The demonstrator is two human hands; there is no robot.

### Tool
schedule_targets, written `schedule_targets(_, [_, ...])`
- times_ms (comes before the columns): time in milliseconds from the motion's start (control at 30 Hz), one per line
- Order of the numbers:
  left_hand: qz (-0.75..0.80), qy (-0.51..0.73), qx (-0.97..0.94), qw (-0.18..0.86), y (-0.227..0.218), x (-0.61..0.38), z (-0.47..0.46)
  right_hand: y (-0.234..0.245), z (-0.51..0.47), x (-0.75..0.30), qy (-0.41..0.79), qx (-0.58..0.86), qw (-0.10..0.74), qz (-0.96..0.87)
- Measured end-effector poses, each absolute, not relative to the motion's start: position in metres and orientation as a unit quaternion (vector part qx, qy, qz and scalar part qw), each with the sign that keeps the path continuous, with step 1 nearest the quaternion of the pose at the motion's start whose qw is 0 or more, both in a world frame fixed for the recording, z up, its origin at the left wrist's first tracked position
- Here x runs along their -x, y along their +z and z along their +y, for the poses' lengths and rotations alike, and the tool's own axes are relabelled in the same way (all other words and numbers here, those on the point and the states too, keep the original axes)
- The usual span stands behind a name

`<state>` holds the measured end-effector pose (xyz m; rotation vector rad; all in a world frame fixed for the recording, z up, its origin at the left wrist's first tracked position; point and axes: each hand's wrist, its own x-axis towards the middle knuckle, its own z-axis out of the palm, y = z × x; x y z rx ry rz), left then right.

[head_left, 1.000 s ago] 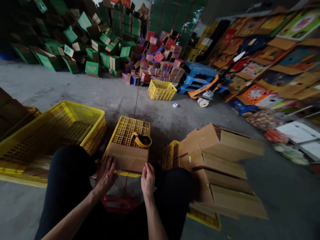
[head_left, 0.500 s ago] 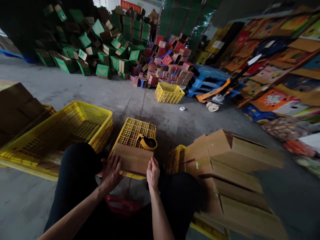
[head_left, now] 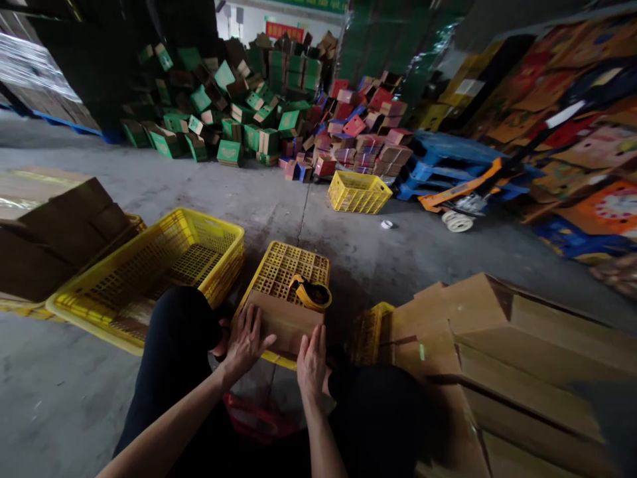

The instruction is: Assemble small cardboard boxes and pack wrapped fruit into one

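A brown cardboard piece [head_left: 286,323] lies across the near end of an upturned yellow crate [head_left: 293,255] between my knees. On its left end rests my left hand [head_left: 246,342], fingers stretched out and the thumb apart. My right hand [head_left: 312,362] lies against its right end, fingers extended and pointing forward. Just beyond the cardboard, a yellow-and-black tape dispenser [head_left: 313,294] sits on the crate top. Whether the cardboard is a folded box or a flat sheet I cannot tell.
To my left stands a large yellow crate [head_left: 149,265], with cardboard boxes [head_left: 64,226] beside it. Stacked flattened cartons [head_left: 517,345] lie at my right. Farther off are another yellow crate [head_left: 359,192], an orange pallet jack [head_left: 462,189], blue pallets [head_left: 442,156] and heaped green boxes [head_left: 229,153].
My view has turned a little left. The fingers of both hands have straightened: the right hand has gone from gripping the cardboard's edge to lying flat against it.
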<state>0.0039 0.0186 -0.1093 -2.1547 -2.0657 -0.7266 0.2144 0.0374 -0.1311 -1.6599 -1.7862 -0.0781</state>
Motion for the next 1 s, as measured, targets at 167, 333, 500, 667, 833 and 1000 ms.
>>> schedule_targets(167, [-0.688, -0.242, 0.684, 0.016, -0.114, 0.001, 0.046, -0.13, 0.035, -0.211, -0.042, 0.652, 0.313, -0.689])
schedule_targets(333, [-0.69, -0.246, 0.68, 0.042, -0.121, 0.002, 0.051, -0.128, 0.034, -0.207, -0.062, 0.657, 0.296, -0.691])
schedule_targets(500, [-0.657, -0.244, 0.711, 0.055, -0.119, -0.019, 0.032, -0.128, 0.034, -0.204, -0.062, 0.664, 0.294, -0.685])
schedule_targets(667, [-0.589, -0.253, 0.767, -0.02, -0.103, -0.061, 0.016, -0.134, 0.031, -0.207, -0.037, 0.66, 0.304, -0.686])
schedule_targets(833, [-0.525, -0.244, 0.803, -0.139, -0.078, -0.092, 0.024, -0.13, 0.029, -0.214, 0.012, 0.645, 0.315, -0.696])
schedule_targets(1000, [-0.511, -0.244, 0.804, -0.182, -0.069, -0.096, 0.033, -0.129, 0.029, -0.218, 0.021, 0.637, 0.313, -0.704])
